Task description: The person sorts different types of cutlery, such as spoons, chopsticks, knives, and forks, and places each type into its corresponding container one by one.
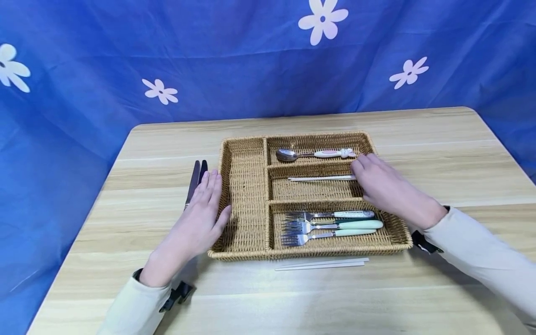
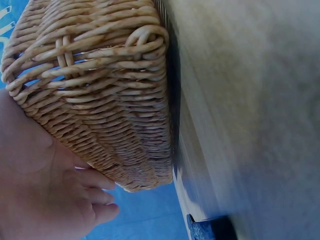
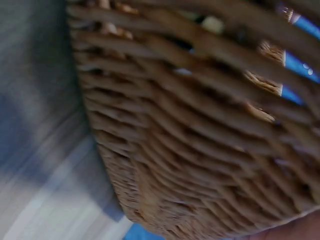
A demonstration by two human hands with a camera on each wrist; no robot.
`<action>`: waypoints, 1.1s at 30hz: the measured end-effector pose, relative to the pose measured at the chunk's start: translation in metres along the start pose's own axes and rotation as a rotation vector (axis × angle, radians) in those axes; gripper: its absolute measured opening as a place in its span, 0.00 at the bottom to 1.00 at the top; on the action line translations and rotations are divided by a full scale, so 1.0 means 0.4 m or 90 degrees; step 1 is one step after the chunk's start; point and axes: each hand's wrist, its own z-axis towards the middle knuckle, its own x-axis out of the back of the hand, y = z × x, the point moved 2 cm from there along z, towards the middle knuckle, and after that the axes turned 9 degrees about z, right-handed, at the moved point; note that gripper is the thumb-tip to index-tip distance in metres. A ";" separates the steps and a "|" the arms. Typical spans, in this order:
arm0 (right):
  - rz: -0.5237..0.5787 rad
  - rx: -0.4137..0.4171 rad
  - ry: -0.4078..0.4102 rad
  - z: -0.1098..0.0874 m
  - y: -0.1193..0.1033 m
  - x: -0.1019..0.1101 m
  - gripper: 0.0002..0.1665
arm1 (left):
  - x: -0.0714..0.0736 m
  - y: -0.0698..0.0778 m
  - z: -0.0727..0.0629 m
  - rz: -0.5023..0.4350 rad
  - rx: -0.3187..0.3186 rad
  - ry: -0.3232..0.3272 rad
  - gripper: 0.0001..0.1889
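1. Here's the tray (image 1: 247, 204), sitting on the desk (image 1: 335, 302) between both hands, its dividers keeping the cutlery kinds apart!
2. Inside, the chopsticks (image 1: 322, 178) are lying in the middle right slot, the spoon (image 1: 328, 153) is lying in the one behind, and the forks (image 1: 356, 224) are bunching in front; spoon and fork handles are all pointing right, probably for tidiness.
3. Right hand (image 1: 383, 188) is arching over the right wall, by the chopsticks' end. Is that grip holding wall or sticks? The fingertips are hiding, so I can't tell.
4. Left hand (image 1: 198, 218) is lying along the left wall, grip wide, fingers straight, seemingly bracing the tray.
5. Just in front, loose sticks (image 1: 335, 265) are lying lengthwise, perhaps for easy reach.
6. Dark handles (image 1: 193, 181) are showing left of the tray, partly hidden by the left hand.
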 end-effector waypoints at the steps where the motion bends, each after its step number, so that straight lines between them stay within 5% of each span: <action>1: 0.008 -0.001 0.003 0.000 0.001 0.001 0.19 | -0.001 0.000 0.001 0.000 -0.002 0.002 0.37; 14: 0.074 -0.037 -0.065 0.038 0.023 -0.008 0.22 | -0.002 0.001 -0.002 -0.004 0.006 -0.009 0.37; 23: 0.014 -0.024 -0.018 0.042 0.035 -0.028 0.17 | 0.002 0.004 -0.001 -0.008 0.011 -0.007 0.37; 33: 0.063 -0.030 -0.030 0.047 0.053 -0.040 0.19 | -0.001 0.003 -0.001 -0.012 0.010 -0.004 0.37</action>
